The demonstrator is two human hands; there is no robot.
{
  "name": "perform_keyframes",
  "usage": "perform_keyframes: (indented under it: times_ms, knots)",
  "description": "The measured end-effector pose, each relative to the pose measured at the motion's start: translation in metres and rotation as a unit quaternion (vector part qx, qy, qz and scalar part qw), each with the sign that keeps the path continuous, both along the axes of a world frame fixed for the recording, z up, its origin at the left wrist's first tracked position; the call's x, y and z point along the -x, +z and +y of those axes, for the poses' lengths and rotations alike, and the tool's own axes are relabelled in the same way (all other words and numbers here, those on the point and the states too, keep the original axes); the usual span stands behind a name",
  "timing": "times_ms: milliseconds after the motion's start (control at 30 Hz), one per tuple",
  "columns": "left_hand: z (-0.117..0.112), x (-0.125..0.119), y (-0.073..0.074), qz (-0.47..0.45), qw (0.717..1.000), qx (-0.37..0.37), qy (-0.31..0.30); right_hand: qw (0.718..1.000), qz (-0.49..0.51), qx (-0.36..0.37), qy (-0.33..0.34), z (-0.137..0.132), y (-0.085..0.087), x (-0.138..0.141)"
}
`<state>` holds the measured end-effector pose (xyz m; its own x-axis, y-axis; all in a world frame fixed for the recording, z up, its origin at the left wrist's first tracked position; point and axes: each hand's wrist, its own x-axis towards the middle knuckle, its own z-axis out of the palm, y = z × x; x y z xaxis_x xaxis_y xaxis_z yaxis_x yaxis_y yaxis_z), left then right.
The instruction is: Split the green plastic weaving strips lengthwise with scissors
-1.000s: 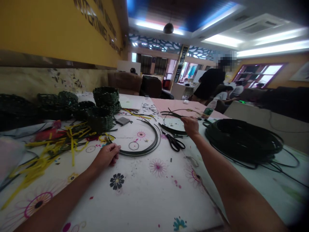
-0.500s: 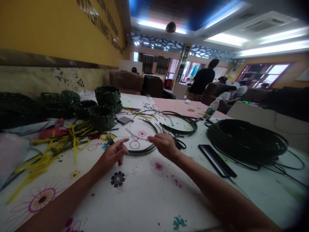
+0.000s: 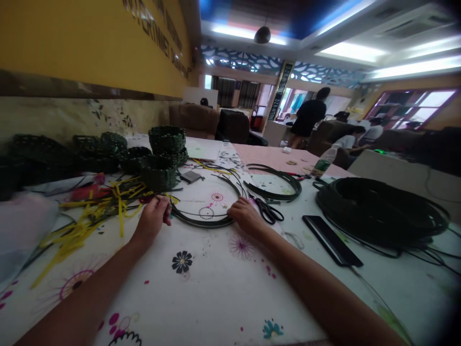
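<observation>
A thin dark green strip (image 3: 200, 215) stretches in a shallow curve between my two hands, just above the floral tablecloth. My left hand (image 3: 154, 216) is closed around its left end, fingertips pinched together. Further right, my right hand (image 3: 247, 215) grips the strip with curled fingers. Beneath them lies a curved bundle of green strips (image 3: 201, 222), its right part partly hidden by my right hand. Black-handled scissors (image 3: 269, 210) rest beside that hand. A second curved bundle of strips (image 3: 288, 194) sits farther back.
Woven green baskets (image 3: 160, 173) stand at the back left, near yellow and green scraps (image 3: 84, 230). On the right are a phone (image 3: 331, 240) with a cable, a large coil of strip (image 3: 374, 211) and a bottle (image 3: 324, 161). People are in the background, one standing (image 3: 310, 115).
My left hand has moved left and closed on the strip's end, its fingers having been looser before. The strip now spans both hands. The view has shifted slightly left.
</observation>
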<state>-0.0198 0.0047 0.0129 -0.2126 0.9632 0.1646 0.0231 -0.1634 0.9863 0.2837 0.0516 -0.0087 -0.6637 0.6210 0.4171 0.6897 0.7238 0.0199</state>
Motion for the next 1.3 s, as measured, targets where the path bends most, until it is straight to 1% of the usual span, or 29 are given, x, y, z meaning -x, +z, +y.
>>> perform_keyframes:
  times_ms: [100, 233, 333, 467, 567, 767, 900, 1000, 1067, 1100, 1133, 1167, 1200, 1233, 1300]
  knots:
    - [0.007, 0.008, -0.007, -0.018, 0.999, 0.035, 0.019, 0.999, 0.023, 0.021, 0.006, 0.005, -0.002, -0.01]
    - [0.013, 0.013, -0.016, -0.035, 0.996, 0.078, 0.025, 0.998, 0.014, 0.04, 0.04, -0.002, 0.0, -0.007]
    - [0.013, 0.014, -0.015, -0.039, 0.995, 0.089, 0.025, 0.998, 0.004, 0.046, 0.053, -0.009, 0.002, 0.001]
    - [0.009, 0.009, -0.009, -0.046, 0.993, 0.105, 0.002, 0.996, -0.025, 0.069, 0.055, -0.015, 0.005, 0.007]
    - [0.007, 0.007, -0.01, -0.035, 0.992, 0.122, -0.001, 0.995, -0.033, 0.077, 0.054, -0.019, 0.007, 0.008]
    - [0.012, 0.011, -0.018, -0.005, 0.995, 0.1, 0.005, 0.994, -0.079, 0.074, 0.026, -0.024, 0.006, 0.014]
    - [0.013, 0.012, -0.02, 0.009, 0.996, 0.084, -0.007, 0.992, -0.105, 0.065, 0.012, -0.023, 0.003, 0.018]
    - [0.014, 0.011, -0.02, 0.029, 0.996, 0.087, -0.011, 0.994, -0.091, 0.065, -0.012, -0.023, 0.003, 0.017]
    - [0.014, 0.01, -0.019, 0.071, 0.994, 0.085, -0.001, 0.996, -0.068, 0.059, -0.025, -0.023, 0.004, 0.016]
    - [0.013, 0.009, -0.018, 0.108, 0.992, 0.07, 0.01, 0.997, -0.056, 0.05, -0.029, -0.024, 0.005, 0.016]
    - [0.012, 0.008, -0.016, 0.157, 0.986, 0.04, 0.022, 0.998, -0.045, 0.037, -0.031, -0.025, 0.007, 0.015]
    - [0.01, 0.006, -0.014, 0.215, 0.976, -0.007, 0.029, 0.999, -0.035, 0.022, -0.031, -0.026, 0.008, 0.016]
    - [0.008, 0.003, -0.011, 0.274, 0.959, -0.067, 0.027, 0.999, -0.027, 0.006, -0.028, -0.028, 0.01, 0.016]
    - [0.006, -0.001, -0.01, 0.33, 0.935, -0.13, 0.012, 0.999, -0.024, -0.009, -0.021, -0.03, 0.011, 0.018]
    - [0.0, -0.01, -0.009, 0.423, 0.875, -0.23, -0.045, 0.999, -0.027, -0.033, -0.001, -0.036, 0.012, 0.022]
